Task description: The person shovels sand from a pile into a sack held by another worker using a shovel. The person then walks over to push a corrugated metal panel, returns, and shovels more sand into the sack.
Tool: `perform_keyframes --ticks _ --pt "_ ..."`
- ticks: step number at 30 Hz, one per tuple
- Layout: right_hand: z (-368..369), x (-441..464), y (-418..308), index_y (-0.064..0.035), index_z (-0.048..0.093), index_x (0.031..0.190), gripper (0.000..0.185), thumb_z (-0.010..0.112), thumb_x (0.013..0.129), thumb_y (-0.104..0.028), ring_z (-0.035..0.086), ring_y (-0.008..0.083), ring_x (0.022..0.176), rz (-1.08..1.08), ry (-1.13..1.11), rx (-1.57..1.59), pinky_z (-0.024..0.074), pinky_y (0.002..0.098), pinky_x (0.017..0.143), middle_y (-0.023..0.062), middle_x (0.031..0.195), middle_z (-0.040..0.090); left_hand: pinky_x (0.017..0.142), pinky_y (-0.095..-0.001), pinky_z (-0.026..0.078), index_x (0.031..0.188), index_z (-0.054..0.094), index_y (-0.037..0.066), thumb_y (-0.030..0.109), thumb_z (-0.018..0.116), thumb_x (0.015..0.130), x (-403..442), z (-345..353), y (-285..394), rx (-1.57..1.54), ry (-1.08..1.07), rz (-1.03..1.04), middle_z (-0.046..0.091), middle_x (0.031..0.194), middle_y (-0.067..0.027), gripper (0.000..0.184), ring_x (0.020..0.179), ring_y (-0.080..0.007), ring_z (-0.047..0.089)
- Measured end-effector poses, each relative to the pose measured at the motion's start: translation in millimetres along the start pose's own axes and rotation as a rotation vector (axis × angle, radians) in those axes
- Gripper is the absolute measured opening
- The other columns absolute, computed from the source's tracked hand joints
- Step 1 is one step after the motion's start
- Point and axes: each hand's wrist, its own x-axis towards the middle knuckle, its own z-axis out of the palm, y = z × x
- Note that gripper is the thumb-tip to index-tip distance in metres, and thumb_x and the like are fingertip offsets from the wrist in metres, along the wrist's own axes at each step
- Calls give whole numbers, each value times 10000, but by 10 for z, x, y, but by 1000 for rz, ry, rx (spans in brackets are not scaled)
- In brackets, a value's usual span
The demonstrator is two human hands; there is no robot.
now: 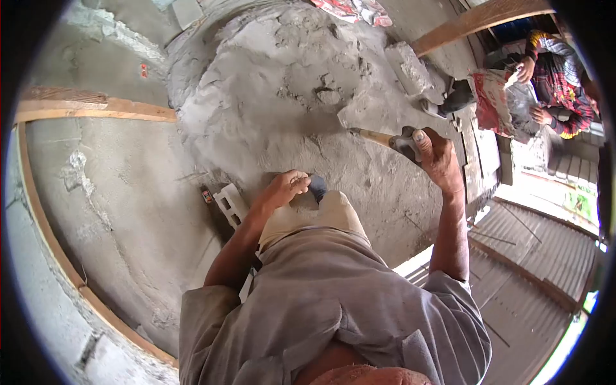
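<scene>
Grey cement heap (263, 96) fills the middle, wooden beam (141, 109) running up to it at left, block (409, 67) at its far right edge. Hollow block (231, 205) near left. Co-worker, far right, both hands on a red-and-white sack (484, 99); contents unclear. Right hand (438, 160) closed round a long tool (375, 136), over the heap; tip blurred. Left hand (285, 189) half-curled by the knee; cannot tell if holding anything.

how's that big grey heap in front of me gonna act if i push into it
The grey heap would probably break up or slump rather than slide whole, given its lumpy, uneven surface. It may push heavily, since it spreads so broadly. I can't tell how damp it is.
</scene>
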Motion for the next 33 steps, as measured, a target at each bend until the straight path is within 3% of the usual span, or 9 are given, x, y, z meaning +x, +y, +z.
perform_keyframes --ticks 8,9,12,16,20,24,29,30,33 --pt "594 -265 -393 6 603 833 458 486 988 -410 382 155 518 -9 31 13 373 335 475 61 551 459 855 -371 478 1256 523 54 487 517 939 523 -8 -131 -357 -235 -321 646 1036 -62 537 976 -194 612" --pt "592 -281 -460 -27 660 898 430 515 963 -427 563 243 484 1 10 -63 439 376 473 124 572 571 864 -387 480 1281 502 54 495 512 941 645 69 -69 -391 -258 -332 641 1074 -77 557 993 -219 614" --pt "767 -426 -346 -28 660 895 406 544 948 -414 585 258 487 -51 19 -35 456 374 474 127 571 585 886 -436 482 1347 436 35 506 498 945 1024 459 143 -517 -346 -358 617 1173 -121 622 1055 -284 605" --pt "912 -778 -215 -39 651 927 334 647 879 -370 626 348 606 -106 -44 -12 492 407 541 167 665 620 712 -314 497 1020 577 71 530 523 926 1628 1312 -149 -736 -298 -132 624 885 -22 472 759 -130 601" --pt "924 -1188 39 -28 635 936 358 665 858 -376 631 372 691 -57 -186 200 493 429 606 180 719 630 528 -279 426 723 532 106 429 630 883 1262 1625 212 -718 -211 -384 513 599 0 374 505 -124 489" --pt "846 -1679 384 -23 634 926 386 629 879 -406 581 416 658 -217 -229 177 461 437 568 208 722 598 521 -287 433 752 531 84 347 645 866 1125 2092 106 -710 -179 -381 528 614 -25 308 508 -143 508" --pt "410 -2326 1080 -73 674 778 256 655 865 -312 628 303 705 -191 -118 -19 498 398 687 102 724 654 581 -305 486 929 508 52 190 654 855 1476 3103 -500 -1048 -90 -363 557 752 -55 214 628 -172 568" --pt "373 -2525 1282 -67 684 894 178 689 833 -234 626 303 835 -148 -5 34 500 414 751 127 889 665 597 -322 495 944 501 47 181 650 860 1502 3311 -611 -1130 -70 -372 557 767 -61 218 643 -181 573" --pt "490 -3108 1730 -70 575 1188 478 755 765 -200 511 304 1127 240 366 -28 453 409 893 134 1168 586 645 -354 512 953 500 31 183 638 874 1537 3827 -870 -1244 -145 -303 565 792 -75 219 696 -195 588"
